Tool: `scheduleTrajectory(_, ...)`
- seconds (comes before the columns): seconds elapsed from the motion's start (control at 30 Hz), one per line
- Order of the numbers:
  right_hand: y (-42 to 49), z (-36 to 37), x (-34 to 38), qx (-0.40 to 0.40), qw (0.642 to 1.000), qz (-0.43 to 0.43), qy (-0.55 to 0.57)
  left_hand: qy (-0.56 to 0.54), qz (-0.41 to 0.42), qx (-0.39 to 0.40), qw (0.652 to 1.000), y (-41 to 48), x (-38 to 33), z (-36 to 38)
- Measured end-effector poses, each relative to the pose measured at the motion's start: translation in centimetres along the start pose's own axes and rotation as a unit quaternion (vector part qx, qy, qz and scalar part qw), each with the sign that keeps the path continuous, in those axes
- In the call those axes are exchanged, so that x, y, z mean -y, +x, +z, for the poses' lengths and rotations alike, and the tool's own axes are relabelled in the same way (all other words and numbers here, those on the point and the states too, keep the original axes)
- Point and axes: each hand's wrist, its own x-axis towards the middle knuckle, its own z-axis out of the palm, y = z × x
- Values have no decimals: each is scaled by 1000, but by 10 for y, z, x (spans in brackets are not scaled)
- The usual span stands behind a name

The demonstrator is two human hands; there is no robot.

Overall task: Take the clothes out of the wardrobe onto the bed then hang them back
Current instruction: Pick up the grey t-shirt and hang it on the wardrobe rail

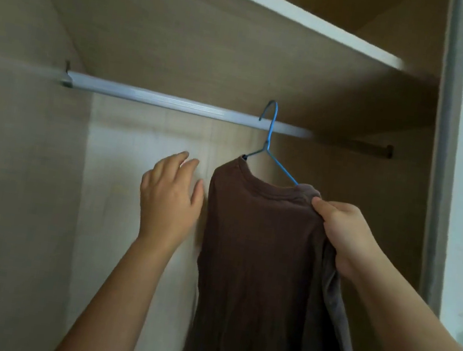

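**A brown T-shirt (pixel 258 253) at the wardrobe rail (pixel 175 103)**

The right hand (pixel 343 235) grips the brown T-shirt at its shoulder, fingers curled into the cloth. The left hand (pixel 169 199) hovers just beside it, fingers spread, touching nothing. The shirt hangs on a blue wire hanger (pixel 271 139), whose hook crosses the wardrobe rail beneath a shelf (pixel 277 12).

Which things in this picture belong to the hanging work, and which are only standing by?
Job: brown shirt, blue hanger, rail, right hand gripping the shirt, left hand open beside it.
Standing by: upper shelf, side frame of the wardrobe.
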Motion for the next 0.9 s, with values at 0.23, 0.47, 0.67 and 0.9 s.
scheduleTrajectory(0.23, 48, 13, 1, 47, 998, -18, 30, 164, 82, 75, 980, 85, 28, 36)
scheduleTrajectory(0.47, 77, 32, 12, 37, 998, -47, 12, 281, 59, 181, 941, 140, 39, 45)
scheduleTrajectory(0.67, 88, 51, 11, 41, 997, -55, -28, 281, -5, 268, 921, 144, 61, 54)
scheduleTrajectory(0.9, 90, 51, 3, 28, 993, -60, -99, 286, 6, 253, 924, 132, 73, 63)
